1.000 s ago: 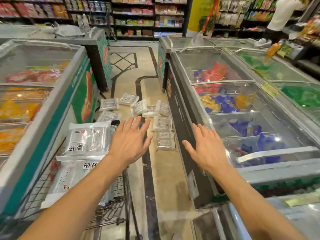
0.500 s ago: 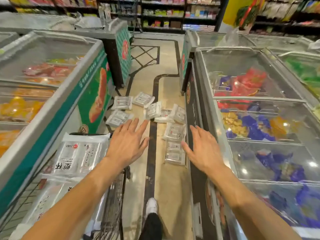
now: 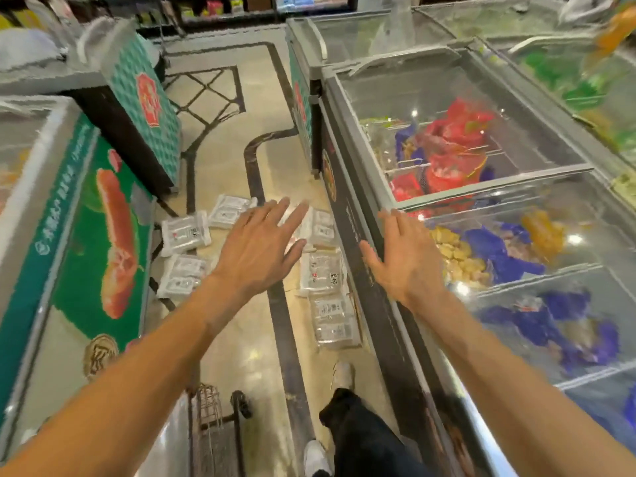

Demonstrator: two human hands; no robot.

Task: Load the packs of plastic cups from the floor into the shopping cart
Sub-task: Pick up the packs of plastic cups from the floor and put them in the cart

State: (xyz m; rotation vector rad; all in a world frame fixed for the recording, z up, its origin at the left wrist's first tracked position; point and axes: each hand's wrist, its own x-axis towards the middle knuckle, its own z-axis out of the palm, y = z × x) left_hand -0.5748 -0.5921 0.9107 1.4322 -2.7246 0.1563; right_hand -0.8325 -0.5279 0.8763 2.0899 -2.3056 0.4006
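Several clear packs of plastic cups [image 3: 322, 273] lie scattered on the aisle floor between two freezers, some [image 3: 185, 232] by the left freezer, others along the right one. My left hand [image 3: 260, 249] reaches forward above them, fingers spread, holding nothing. My right hand [image 3: 402, 259] is also open and empty, stretched out beside the right freezer's edge. Only the front corner of the shopping cart [image 3: 215, 418] shows at the bottom, behind my hands.
A green chest freezer [image 3: 86, 242] lines the left of the aisle and glass-topped freezers [image 3: 481, 187] line the right. Another freezer [image 3: 144, 108] stands farther back on the left. My legs and white shoes [image 3: 344, 373] step along the narrow tiled floor.
I have walked forward past the cart, so the packs in it have dropped out of view. The floor packs are now closer, under my outstretched empty hands.
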